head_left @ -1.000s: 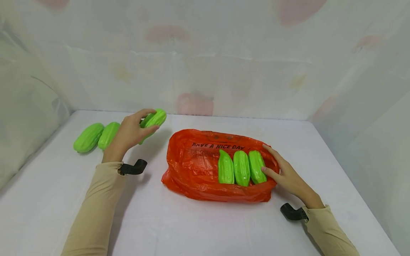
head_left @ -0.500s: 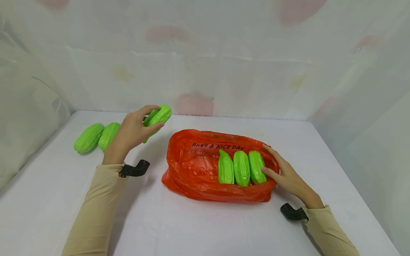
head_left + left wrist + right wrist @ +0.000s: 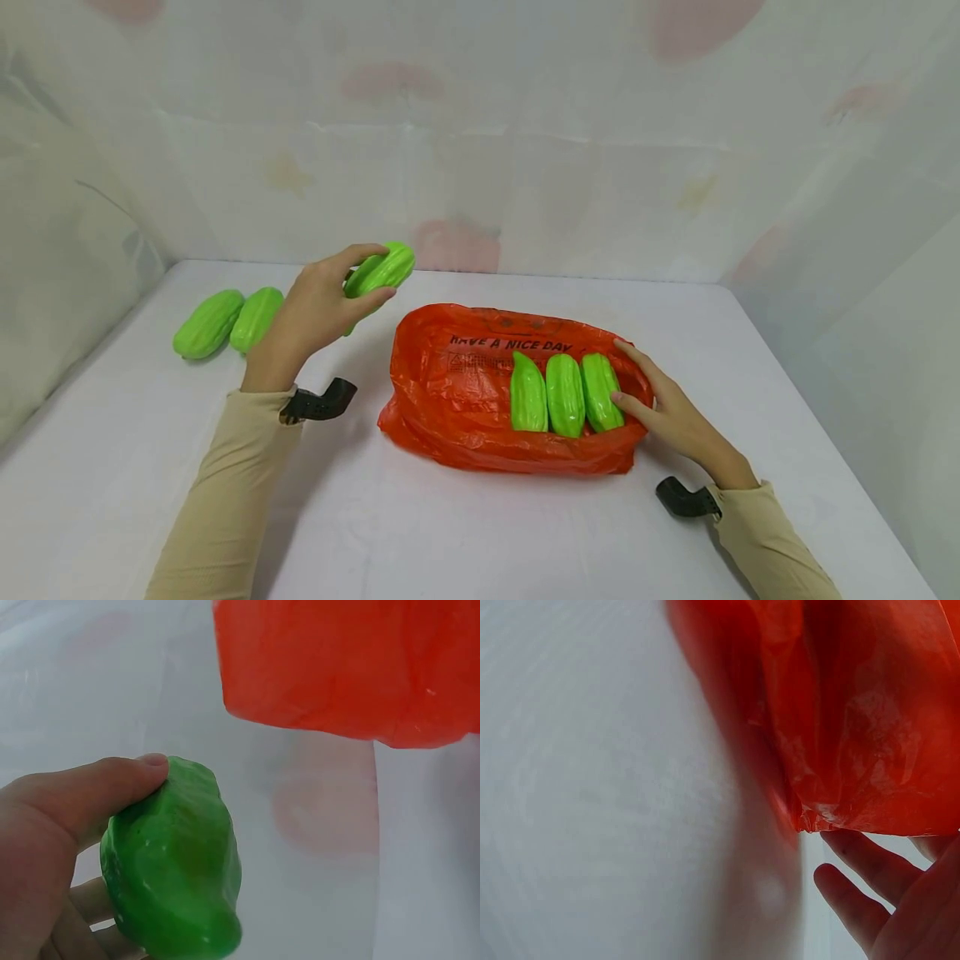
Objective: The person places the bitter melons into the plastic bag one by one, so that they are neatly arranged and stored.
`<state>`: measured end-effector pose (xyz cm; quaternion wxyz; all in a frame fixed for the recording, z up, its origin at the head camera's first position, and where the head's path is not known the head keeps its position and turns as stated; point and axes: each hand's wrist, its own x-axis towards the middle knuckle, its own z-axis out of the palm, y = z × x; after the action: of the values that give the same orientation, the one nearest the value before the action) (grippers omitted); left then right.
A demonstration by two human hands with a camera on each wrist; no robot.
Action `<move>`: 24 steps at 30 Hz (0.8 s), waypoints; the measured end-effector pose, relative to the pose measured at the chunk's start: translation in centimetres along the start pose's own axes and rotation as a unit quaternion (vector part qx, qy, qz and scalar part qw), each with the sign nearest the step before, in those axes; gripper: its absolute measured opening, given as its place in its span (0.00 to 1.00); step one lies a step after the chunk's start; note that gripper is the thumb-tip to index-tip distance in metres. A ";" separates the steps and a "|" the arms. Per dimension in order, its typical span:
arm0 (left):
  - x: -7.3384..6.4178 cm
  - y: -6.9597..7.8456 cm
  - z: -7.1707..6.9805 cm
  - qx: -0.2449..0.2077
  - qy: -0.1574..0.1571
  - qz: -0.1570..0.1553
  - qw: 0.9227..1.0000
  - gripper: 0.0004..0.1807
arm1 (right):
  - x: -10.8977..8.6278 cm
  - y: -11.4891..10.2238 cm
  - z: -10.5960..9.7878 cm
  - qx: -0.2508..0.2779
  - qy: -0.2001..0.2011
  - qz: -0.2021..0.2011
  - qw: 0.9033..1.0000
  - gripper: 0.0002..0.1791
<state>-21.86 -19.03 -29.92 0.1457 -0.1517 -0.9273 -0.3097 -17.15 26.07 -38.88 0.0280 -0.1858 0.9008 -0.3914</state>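
Note:
My left hand (image 3: 315, 308) holds a ribbed light-green gourd (image 3: 385, 268) between thumb and fingers, raised above the table left of the bag. The left wrist view shows the thumb on top of this gourd (image 3: 176, 862). A red plastic bag (image 3: 438, 400) printed "HAVE A NICE DAY" lies with its mouth spread wide. Three similar gourds (image 3: 565, 396) lie side by side in its right half. At the bag's right end, my right hand (image 3: 678, 421) holds the rim, thumb inside and the other fingers along the outside.
Two more green gourds (image 3: 208, 325) lie together at the table's back left. A white cloth covers the table (image 3: 450, 533). Pale printed sheets (image 3: 600, 183) stand as walls behind and at both sides. Black curved pieces (image 3: 322, 400) are strapped at both wrists.
My left hand has moved the gourd a little to the right and slightly upward. The right hand, the bag and the other gourds have stayed in place.

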 end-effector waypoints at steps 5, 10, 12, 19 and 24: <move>-0.1 0.7 -0.1 -0.003 -0.001 0.008 1.000 0.29 | 0.0 0.0 0.0 0.001 0.001 0.001 1.000 0.40; -0.1 1.5 -0.1 -0.014 -0.005 0.020 1.000 0.29 | 0.0 0.0 0.0 -0.001 0.001 0.003 1.000 0.39; -0.2 1.8 -0.1 -0.021 -0.008 0.027 0.999 0.29 | 0.0 0.0 0.0 -0.003 0.001 0.002 1.000 0.39; -0.5 3.1 0.1 -0.027 -0.013 0.043 0.999 0.28 | 0.0 -0.1 0.0 -0.002 0.000 0.003 1.000 0.39; -0.7 4.0 0.5 -0.023 -0.021 0.054 0.998 0.28 | 0.0 -0.2 -0.1 0.001 -0.001 0.002 1.000 0.39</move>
<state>-19.87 -15.81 -28.47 0.1386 -0.2110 -0.9134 -0.3193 -17.10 25.99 -38.68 0.0299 -0.1841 0.9010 -0.3918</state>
